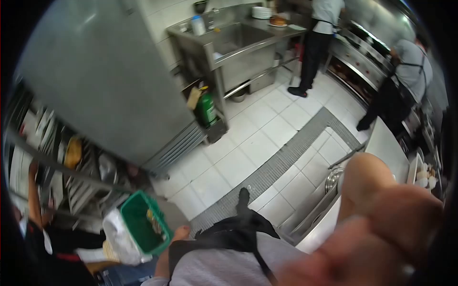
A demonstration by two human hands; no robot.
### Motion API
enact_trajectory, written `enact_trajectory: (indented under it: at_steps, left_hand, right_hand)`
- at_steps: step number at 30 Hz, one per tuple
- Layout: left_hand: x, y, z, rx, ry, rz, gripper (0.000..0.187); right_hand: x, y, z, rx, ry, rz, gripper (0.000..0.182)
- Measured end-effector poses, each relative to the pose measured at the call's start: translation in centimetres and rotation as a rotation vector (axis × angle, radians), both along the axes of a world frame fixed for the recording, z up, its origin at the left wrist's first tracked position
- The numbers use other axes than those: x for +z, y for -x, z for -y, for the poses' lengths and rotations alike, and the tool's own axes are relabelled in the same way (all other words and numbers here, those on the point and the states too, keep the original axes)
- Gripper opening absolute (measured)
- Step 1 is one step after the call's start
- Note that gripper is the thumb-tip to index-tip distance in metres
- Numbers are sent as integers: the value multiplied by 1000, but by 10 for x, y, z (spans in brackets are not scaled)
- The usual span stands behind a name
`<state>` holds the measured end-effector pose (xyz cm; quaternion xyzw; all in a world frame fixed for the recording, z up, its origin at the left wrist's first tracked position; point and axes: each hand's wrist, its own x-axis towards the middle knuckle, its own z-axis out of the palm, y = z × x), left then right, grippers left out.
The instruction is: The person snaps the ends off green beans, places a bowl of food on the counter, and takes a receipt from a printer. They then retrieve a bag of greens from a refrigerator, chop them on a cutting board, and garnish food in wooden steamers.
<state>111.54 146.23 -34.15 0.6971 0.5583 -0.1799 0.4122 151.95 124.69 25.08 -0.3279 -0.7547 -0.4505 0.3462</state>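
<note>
Closest to the lens, the person's right hand [381, 229] fills the lower right corner. It is so near and so blurred that one cannot tell whether it is spread or curled, and nothing can be made out in it. Lower down, at the person's left hip, the left hand [180, 234] sits against the rim of a green tub [140, 224]. Only a thumb and the edge of the wrist show, so whether the hand is closed on the tub cannot be told. The tub is tilted with its mouth turned up toward the camera, some small items lie inside, and a crumpled white bag [119, 238] presses against its outer side.

With the tub tipped like this, it would probably carry best with a firm hold under the rim and its mouth kept upward, so the contents stay in.

A dark apron [238, 233] hangs below, one shoe [244, 195] on the floor grate [286, 157]. To the left, a co-worker's arm [33, 200] reaches into a plate rack [71, 162]. To the right stands a steel table [389, 143]. Farther off are a green canister [206, 108], a sink [243, 38], and two other people [317, 43] at the cooking line.
</note>
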Motion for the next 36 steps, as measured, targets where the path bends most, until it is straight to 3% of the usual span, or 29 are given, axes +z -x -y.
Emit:
enact_trajectory:
  at_steps: [2, 4, 5, 6, 8, 9, 10, 11, 13, 15, 16, 19, 21, 23, 27, 32, 34, 36]
  left_hand:
    - [-7, -55, -38, -81, -99, 130, 26]
    - [17, -149, -92, -92, -148, 270, 23]
    - [58, -204, -99, -100, -111, 312, 21]
    - [45, -246, -122, -67, -237, 488, 23]
    - [117, -360, -147, -59, -293, 611, 23]
    - [134, -411, -160, -6, -279, 871, 23]
    - [179, -463, -168, -23, -266, 956, 17]
    - [222, -511, -173, -45, -335, 1125, 15]
    - [278, -597, -203, -83, -269, 1291, 15]
    - [306, -683, -251, -106, -157, 1510, 20]
    - [336, -720, -268, -46, -96, 1416, 23]
    - [372, -850, -337, 90, 186, 1473, 29]
    - [382, -938, -375, 148, 249, 1439, 32]
    - [378, -1013, -408, 173, 411, 1298, 44]
    - [370, -1124, -443, 87, 262, 1119, 59]
    - [341, -1230, -468, 60, 228, 1038, 59]
    - [325, -1277, -482, 94, 381, 1009, 91]
    - [308, -1325, -493, 106, 448, 1021, 101]
  right_hand:
    - [-3, -49, -27, -56, 86, 43, 39]
    - [-6, -100, -62, -105, 166, 20, 38]
    - [-16, -127, -83, -131, 208, -28, 38]
    - [-31, -153, -105, -157, 269, -108, 38]
    - [-81, -209, -151, -179, 374, -333, 36]
    - [-112, -239, -170, -255, 443, -471, 30]
    - [-139, -267, -187, -328, 509, -614, 25]
    - [-155, -292, -201, -337, 510, -602, 25]
    - [-178, -340, -230, -442, 555, -942, 14]
    - [-188, -407, -262, -434, 563, -1003, 14]
    - [-193, -442, -277, -421, 564, -1080, 17]
    - [-224, -566, -308, -505, 553, -1251, 18]
    - [-245, -643, -316, -645, 435, -1268, 20]
    - [-264, -722, -311, -696, 448, -1472, 20]
    - [-244, -795, -316, -608, 351, -1877, 21]
    - [-281, -922, -365, -599, 404, -1951, 26]
    - [-306, -987, -393, -458, 422, -2126, 28]
    - [-350, -1067, -415, -372, 400, -2180, 34]
